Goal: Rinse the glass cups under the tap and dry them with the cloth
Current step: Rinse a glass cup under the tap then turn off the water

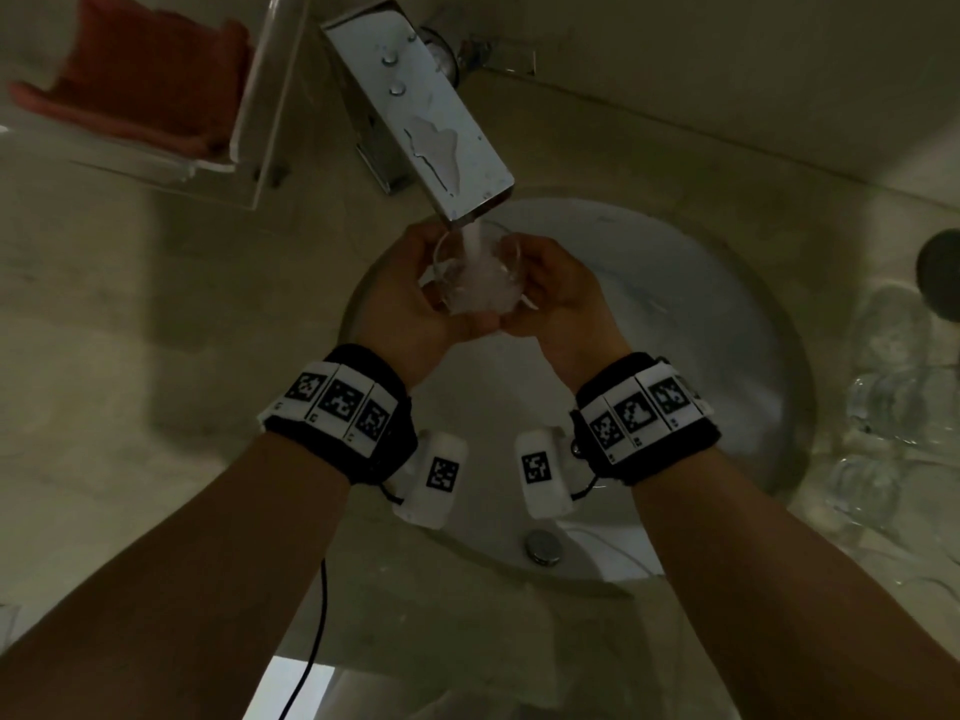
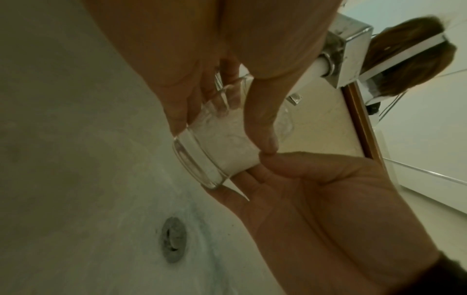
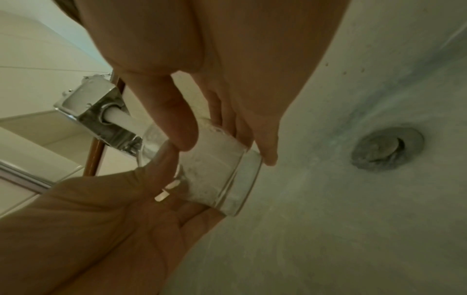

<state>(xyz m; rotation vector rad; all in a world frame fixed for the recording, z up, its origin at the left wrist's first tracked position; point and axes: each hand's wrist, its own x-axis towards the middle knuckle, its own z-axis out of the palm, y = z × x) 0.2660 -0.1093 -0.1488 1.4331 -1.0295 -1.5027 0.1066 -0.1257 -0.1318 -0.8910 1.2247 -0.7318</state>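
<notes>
A clear glass cup [image 1: 475, 275] is tilted under the chrome tap [image 1: 431, 122], and a white stream of water runs into its mouth. My left hand [image 1: 415, 288] grips its left side and my right hand [image 1: 550, 288] its right side. In the left wrist view the glass cup [image 2: 217, 151] shows foamy water inside, with my left hand [image 2: 223, 133] round its wall and my right hand [image 2: 303, 189] cradling it from below. The right wrist view shows the glass cup [image 3: 217, 169] between my right hand [image 3: 227, 148] and my left hand [image 3: 126, 219]. A red cloth [image 1: 140, 80] lies at the back left.
The round white sink basin [image 1: 675, 314] lies below the hands, its drain plug [image 1: 543, 547] near the front. Several more glass cups [image 1: 893, 397] stand on the counter at the right. The red cloth sits in a clear acrylic tray [image 1: 249, 148].
</notes>
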